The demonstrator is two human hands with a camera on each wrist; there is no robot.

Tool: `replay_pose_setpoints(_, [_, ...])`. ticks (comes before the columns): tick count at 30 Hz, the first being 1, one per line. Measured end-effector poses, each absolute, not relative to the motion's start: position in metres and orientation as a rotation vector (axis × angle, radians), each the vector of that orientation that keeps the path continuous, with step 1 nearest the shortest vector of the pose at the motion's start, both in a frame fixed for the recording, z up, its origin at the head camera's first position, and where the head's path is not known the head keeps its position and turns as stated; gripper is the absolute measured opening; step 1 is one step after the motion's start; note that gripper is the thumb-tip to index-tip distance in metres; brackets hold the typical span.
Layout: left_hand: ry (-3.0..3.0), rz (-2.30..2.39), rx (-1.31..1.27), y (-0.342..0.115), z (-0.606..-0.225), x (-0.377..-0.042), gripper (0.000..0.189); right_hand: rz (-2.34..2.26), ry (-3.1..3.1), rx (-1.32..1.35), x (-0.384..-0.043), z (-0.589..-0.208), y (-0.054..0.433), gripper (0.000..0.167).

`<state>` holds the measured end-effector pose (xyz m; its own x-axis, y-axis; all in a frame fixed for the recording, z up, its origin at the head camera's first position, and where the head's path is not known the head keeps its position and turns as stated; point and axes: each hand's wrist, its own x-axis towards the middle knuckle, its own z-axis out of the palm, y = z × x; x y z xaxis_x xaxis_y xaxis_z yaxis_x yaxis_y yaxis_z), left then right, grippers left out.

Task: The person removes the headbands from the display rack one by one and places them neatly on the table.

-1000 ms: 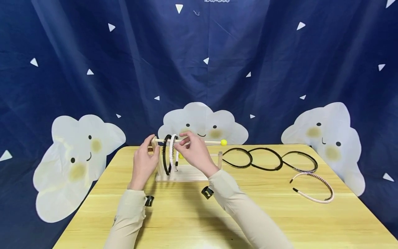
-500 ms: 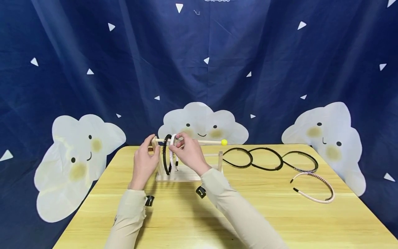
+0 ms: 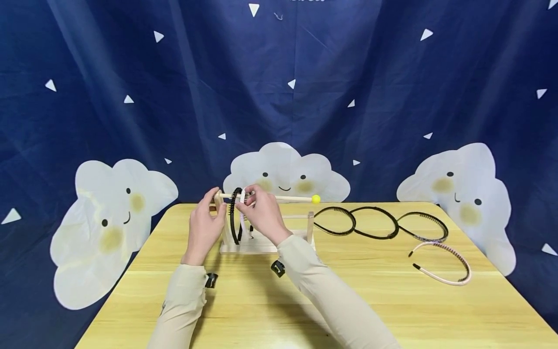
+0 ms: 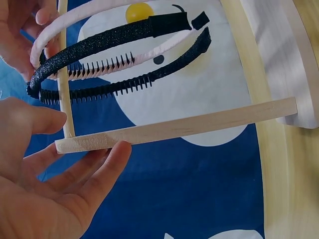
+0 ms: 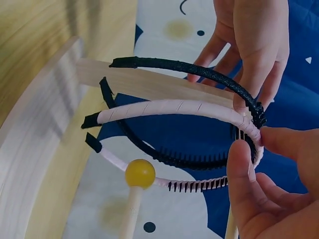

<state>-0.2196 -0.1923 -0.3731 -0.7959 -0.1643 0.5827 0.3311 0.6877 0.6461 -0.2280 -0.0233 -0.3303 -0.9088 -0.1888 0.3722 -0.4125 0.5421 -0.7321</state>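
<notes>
A small wooden rack point(image 3: 235, 250) stands on the table, with a long rod along its top. My left hand point(image 3: 203, 231) holds the top of its left upright point(image 4: 199, 124), thumb on the near face and fingers spread behind. On the upper rod hang a black toothed headband point(image 5: 189, 69) and, to its right, a pale pink headband point(image 5: 174, 107). My right hand point(image 3: 263, 212) pinches the pale pink headband at its crown between thumb and index finger. The ends of both headbands point down towards the rack's base.
To the right of the rack lie black headbands point(image 3: 373, 207) and a dark patterned headband point(image 3: 436, 240). A light pink headband point(image 3: 466, 264) is nearer the table's right side. Yellow balls point(image 3: 316, 199) cap the rods. A blue cloud-print curtain point(image 3: 279, 97) hangs behind the table point(image 3: 370, 300).
My right hand has shifted a little left, its fingertips now over the crown of the pale pink headband. My left hand stays on the upright. The head view has turned slightly.
</notes>
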Motion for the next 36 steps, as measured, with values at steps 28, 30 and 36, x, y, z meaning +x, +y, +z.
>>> replay_pose_setpoints(28, [-2.277,-1.056,-0.127,-0.191,-0.372,-0.217,0.046,1.69,-2.407,0.37,-0.216,-0.32,0.013,0.04])
replay_pose_setpoints(30, [-2.277,-1.055,-0.12,-0.191,-0.372,-0.217,0.046,1.711,-2.39,0.351,-0.215,-0.322,0.016,0.04])
replay_pose_setpoints(36, [-2.278,-1.063,-0.119,-0.191,-0.371,-0.217,0.046,1.707,-2.346,0.318,-0.213,-0.326,0.028,0.038])
